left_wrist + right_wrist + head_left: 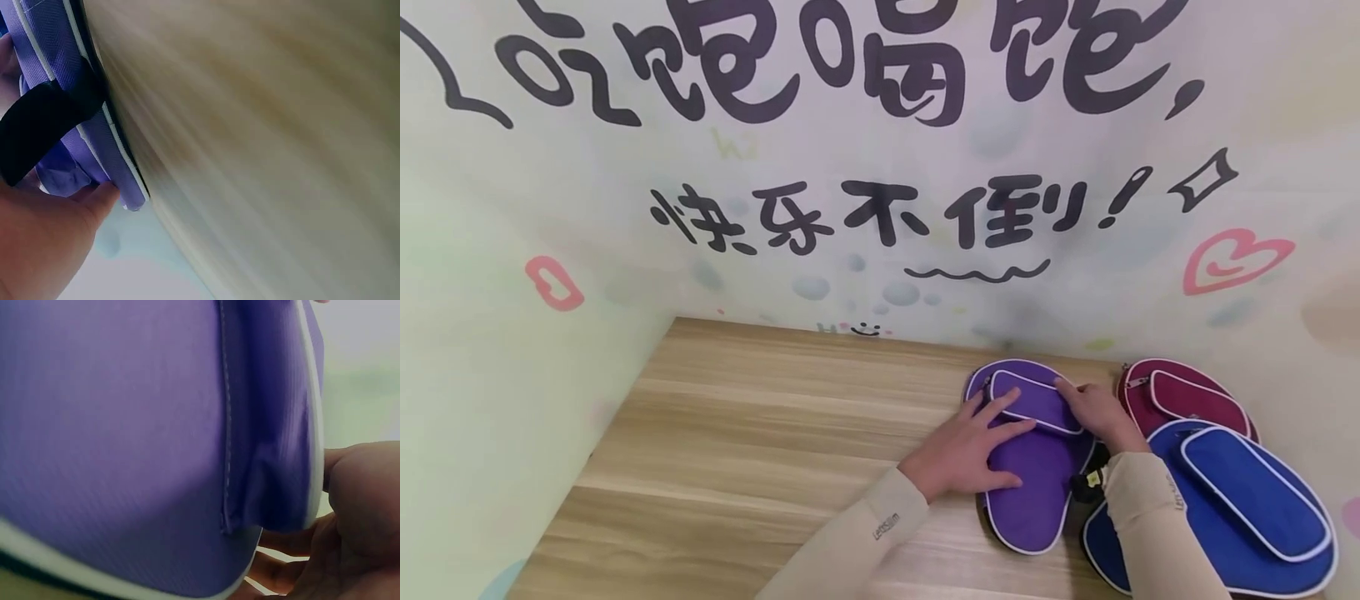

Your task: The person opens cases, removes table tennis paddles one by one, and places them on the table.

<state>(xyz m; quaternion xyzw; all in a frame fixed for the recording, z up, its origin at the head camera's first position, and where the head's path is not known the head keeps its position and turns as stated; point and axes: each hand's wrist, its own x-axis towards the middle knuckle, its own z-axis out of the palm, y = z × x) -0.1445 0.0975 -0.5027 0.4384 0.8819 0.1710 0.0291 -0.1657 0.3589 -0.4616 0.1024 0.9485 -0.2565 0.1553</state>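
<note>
A purple table-tennis paddle case (1033, 500) with white piping lies on the wooden table, its zipped pocket facing up and its narrow end toward me. Across its left side my left hand (966, 446) rests with spread fingers, the tips on the pocket and body. In the left wrist view, part of this hand (50, 231) touches the case's side, beside a black strap (50, 119). My right hand (1101, 412) grips the upper right edge near the pocket. The right wrist view shows its fingers (281, 572) at the case's rim, partly hidden.
To the right, a dark red case (1198, 400) lies partly beneath a larger blue case (1255, 500). Printed white walls (865, 150) border the back and sides of the wooden table (737, 467). The right forearm passes over the blue case's left edge.
</note>
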